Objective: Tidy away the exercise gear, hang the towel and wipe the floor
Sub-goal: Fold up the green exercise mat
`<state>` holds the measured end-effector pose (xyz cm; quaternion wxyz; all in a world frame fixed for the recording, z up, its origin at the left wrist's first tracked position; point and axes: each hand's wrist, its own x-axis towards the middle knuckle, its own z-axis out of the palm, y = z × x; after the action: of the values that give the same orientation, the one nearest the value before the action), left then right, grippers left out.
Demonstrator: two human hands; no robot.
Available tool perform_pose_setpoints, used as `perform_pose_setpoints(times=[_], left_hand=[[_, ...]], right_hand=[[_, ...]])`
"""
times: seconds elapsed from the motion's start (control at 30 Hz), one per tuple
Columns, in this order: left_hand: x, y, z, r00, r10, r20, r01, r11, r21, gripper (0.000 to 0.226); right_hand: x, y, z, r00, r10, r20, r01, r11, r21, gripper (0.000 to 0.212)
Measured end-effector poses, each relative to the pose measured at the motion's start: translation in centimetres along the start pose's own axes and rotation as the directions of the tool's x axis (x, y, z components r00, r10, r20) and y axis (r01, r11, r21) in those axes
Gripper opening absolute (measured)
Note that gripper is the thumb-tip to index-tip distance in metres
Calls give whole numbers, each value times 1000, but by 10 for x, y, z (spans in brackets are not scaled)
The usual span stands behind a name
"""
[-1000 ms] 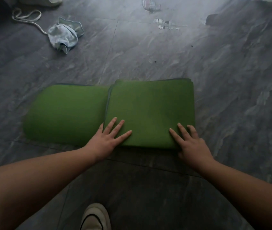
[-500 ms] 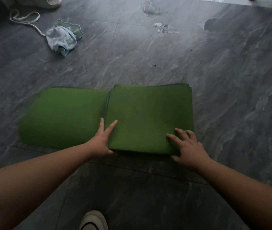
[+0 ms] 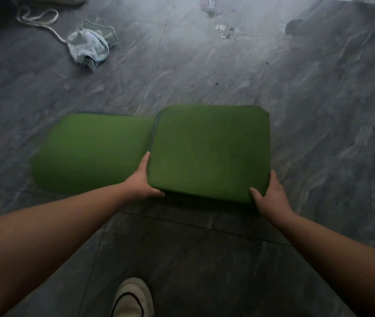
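A green exercise mat [image 3: 207, 152] lies on the dark floor, its right part folded into a thick stack and a single layer stretching out to the left. My left hand [image 3: 142, 181] grips the stack's near left corner, fingers tucked under it. My right hand [image 3: 271, 197] grips the near right corner, thumb on top. The stack's near edge is raised off the floor. A crumpled light blue towel [image 3: 90, 45] lies at the far left.
A white cord [image 3: 36, 20] loops on the floor beyond the towel. Small scraps of litter [image 3: 224, 30] and a dark spot [image 3: 293, 26] lie at the far side. My white shoe [image 3: 132, 298] stands on the grey stone tiles below the mat.
Both hands went from lying flat on top of the folded stack to its near corners, with fingers slid under. The stack's near edge has lifted off the floor.
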<state>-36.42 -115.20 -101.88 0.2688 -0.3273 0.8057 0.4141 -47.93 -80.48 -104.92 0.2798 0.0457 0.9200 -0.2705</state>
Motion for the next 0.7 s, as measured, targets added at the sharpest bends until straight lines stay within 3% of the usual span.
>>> perform_pose_setpoints(times=[0.1, 0.2, 0.3, 0.43, 0.53, 0.6, 0.7], left_hand=[[2, 6, 0, 995, -90, 49, 96, 986, -138, 131], [6, 7, 3, 983, -182, -25, 165, 933, -319, 94], [3, 5, 12, 972, -223, -69, 211, 966, -149, 70], [-2, 0, 18, 978, -165, -127, 151, 982, -114, 66], [-5, -8, 22, 983, -125, -135, 114, 990, -88, 65], [-5, -12, 26, 979, -128, -157, 123, 992, -39, 61], [-3, -10, 27, 969, -91, -232, 131, 977, 165, 58]], right_hand=[[-1, -2, 0, 994, 88, 59, -87, 996, -12, 79], [-1, -8, -3, 989, 113, 92, -108, 992, -62, 70], [-2, -12, -6, 987, 130, 95, -126, 991, -48, 69], [-11, -8, -2, 991, 117, 62, -119, 993, 25, 66], [-18, -4, 3, 993, 111, 31, -111, 994, -14, 66], [-22, -12, 4, 997, 68, -34, -73, 978, -193, 74], [-27, -41, 8, 970, -244, 6, 209, 815, -540, 96]])
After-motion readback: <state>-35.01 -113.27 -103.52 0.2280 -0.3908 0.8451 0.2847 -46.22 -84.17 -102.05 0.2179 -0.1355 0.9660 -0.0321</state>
